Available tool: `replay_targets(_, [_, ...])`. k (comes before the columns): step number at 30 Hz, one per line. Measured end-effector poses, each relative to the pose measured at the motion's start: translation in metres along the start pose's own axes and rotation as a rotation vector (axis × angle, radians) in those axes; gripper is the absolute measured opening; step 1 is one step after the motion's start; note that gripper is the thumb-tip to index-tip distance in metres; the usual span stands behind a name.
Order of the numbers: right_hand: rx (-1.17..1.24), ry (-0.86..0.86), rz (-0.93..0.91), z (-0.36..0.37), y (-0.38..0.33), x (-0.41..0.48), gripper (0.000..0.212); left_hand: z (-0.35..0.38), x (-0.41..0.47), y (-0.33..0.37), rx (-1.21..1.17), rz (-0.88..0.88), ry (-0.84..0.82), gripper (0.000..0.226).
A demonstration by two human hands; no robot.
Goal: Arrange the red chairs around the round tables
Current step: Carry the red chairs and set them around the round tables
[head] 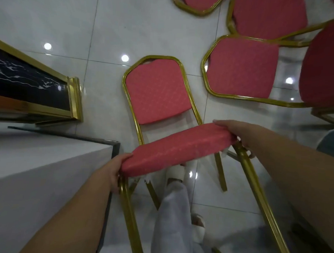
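Note:
I hold a red chair point(176, 147) with a gold metal frame, tipped so its backrest points away from me and its legs run toward me. My left hand point(116, 170) grips the left end of its red seat cushion where the frame leg joins. At the right end my right hand point(236, 135) wraps the cushion edge and frame. Several more red chairs with gold frames stand on the floor beyond: one at upper right point(241, 67), one behind it point(268, 16), another at the top edge point(198, 1). No round table is in view.
A white block with a dark edge point(45, 169) is close on my left. Behind it a black marble panel in a gold frame point(30, 82). A red chair back point(325, 66) looms at the right edge. My legs and white sandals point(176, 174) are under the chair on glossy white tiles.

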State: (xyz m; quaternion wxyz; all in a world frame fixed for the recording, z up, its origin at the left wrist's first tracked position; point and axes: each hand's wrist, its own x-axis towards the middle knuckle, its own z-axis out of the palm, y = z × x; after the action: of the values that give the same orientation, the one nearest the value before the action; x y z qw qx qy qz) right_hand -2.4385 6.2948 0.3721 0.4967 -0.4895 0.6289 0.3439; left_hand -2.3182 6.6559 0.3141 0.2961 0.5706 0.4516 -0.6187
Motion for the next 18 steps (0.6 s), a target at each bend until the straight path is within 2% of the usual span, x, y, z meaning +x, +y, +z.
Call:
replay_targets(8, [-0.076,-0.09,0.216,-0.012,-0.005,0.043,0.051,0.004,0.026,0.006,-0.144,0.034,0.063,0.053])
replay_targets(11, [0.044,-0.124,0.207,-0.017,0.008,0.051,0.062,0.008,0.019,-0.002,-0.195,0.076,0.094,0.046])
replay_targets(18, [0.3,-0.152,0.139,-0.026,0.037,0.04,0.057,0.014,-0.005,-0.018,-0.287,0.135,0.078,0.04])
